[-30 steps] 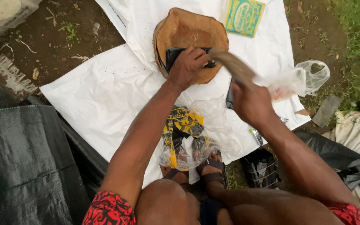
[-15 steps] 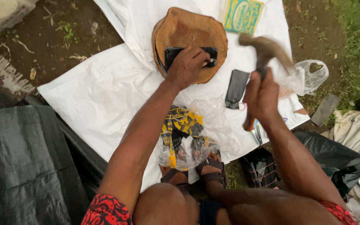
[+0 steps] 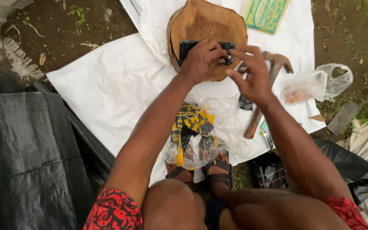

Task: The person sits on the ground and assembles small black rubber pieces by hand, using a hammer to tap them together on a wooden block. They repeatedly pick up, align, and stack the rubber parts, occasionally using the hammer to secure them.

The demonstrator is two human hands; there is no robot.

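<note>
the left hand presses flat on a black strap piece lying on the round wooden block, its grip clamped down on it, while the right hand hovers just beside with fingers pinched together at the strap's end, perhaps on a small nail, though i cannot tell. the hammer lies set down on the white sheet under the right wrist, so the fixing looks part-way, with striking yet to come; a clear bag of straps waits near the sandalled feet.

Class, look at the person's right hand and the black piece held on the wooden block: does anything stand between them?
Nothing visible does. The right hand hovers right beside the black piece, which the left hand presses onto the wooden block. The hammer lies on the white sheet, under the right hand.
</note>
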